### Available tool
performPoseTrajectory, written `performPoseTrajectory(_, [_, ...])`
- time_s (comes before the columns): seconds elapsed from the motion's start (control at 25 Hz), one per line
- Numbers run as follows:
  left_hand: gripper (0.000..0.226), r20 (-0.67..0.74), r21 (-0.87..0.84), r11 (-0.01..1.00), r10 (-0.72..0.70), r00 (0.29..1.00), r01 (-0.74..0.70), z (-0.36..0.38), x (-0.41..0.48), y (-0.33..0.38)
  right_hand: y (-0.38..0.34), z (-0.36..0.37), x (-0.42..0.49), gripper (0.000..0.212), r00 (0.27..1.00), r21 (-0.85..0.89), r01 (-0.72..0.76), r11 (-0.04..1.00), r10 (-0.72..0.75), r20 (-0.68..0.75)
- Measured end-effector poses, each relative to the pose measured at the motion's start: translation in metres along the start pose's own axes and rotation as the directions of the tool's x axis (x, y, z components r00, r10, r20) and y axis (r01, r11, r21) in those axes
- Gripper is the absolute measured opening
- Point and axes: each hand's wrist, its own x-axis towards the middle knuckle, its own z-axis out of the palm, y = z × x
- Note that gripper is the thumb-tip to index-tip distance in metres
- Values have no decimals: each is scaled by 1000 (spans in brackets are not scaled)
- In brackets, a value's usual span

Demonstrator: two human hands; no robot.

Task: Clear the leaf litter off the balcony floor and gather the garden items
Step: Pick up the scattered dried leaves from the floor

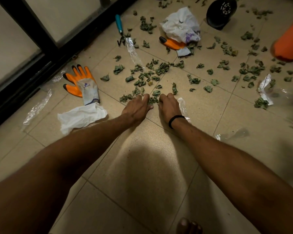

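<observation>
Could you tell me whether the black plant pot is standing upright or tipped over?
Tipped over: the black plant pot lies on its side on the floor, its base with the drainage holes turned toward the camera.

Orange object [289, 43] blurred at right edge, glove [173, 43] partly under bag [181, 22] (cuff showing), fingers [161, 98] tip-deep in leaves [153, 99]
</observation>
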Motion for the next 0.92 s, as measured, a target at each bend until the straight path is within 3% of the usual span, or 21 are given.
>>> performPoseTrajectory(0.12, [30, 2, -82, 997, 14, 1000, -14, -4, 2, -2, 3, -11, 10, 13, 976, 159, -213, 964, 216, -2])
performPoseTrajectory(0.24, [21, 27, -152, 988, 11, 1000, -7, -8, 3, -2, 8, -27, 16, 18, 888, 479, -452, 752, 428, 167])
performPoseTrajectory(0.36, [12, 21, -270, 962, -34, 999, 38, -13, 3, -3, 4, -41, 14, 11, 830, 690, -538, 484, 446, 335])
performPoseTrajectory(0.48, [16, -37, -361, 929, -99, 994, 79, -22, 2, -4, -6, -49, 15, 12, 830, 761, -530, 374, 412, 375])
performPoseTrajectory(0.8, [24, -124, -521, 816, -363, 924, 251, -78, -23, -28, -83, -43, 16, 19, 855, 805, -503, 313, 319, 410])
performPoseTrajectory(0.92, [51, -274, -427, 800, -558, 783, 420, -104, -46, -65, -134, -40, 12, 20, 880, 806, -472, 358, 249, 404])
